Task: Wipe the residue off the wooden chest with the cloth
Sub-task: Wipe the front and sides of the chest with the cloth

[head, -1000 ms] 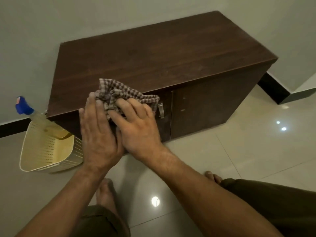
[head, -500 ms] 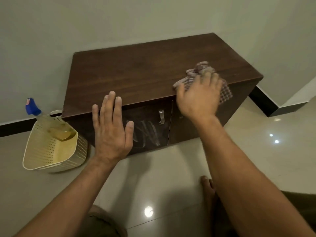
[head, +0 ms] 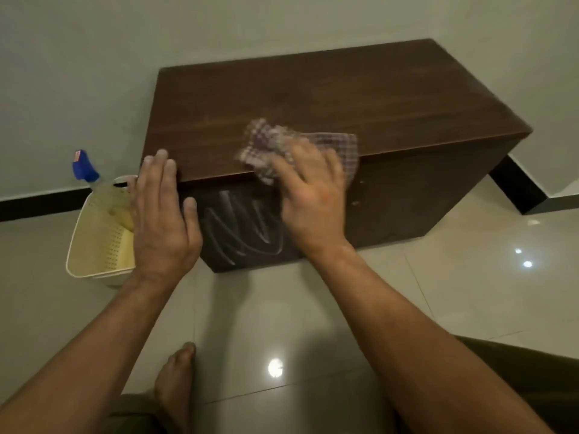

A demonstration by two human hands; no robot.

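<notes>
Two bare hands at wooden chest (head: 313, 95), dark brown, set against wall. Left hand (head: 163, 214): flat, fingers straight, holding nothing, fingertips over chest's front left corner. Right hand (head: 310, 198): motion-blurred, fingers spread flat on cloth (head: 269, 142), pressing it, not curled round it. Cloth: checked, bunched, on chest top at front edge, partly hanging over. Residue (head: 241, 227): pale streaks on chest front, between hands. Cream perforated basket (head: 97, 239) on floor left of chest; spray bottle (head: 83, 167), blue head, inside it. Bare foot (head: 175, 380) on glossy tiles.
</notes>
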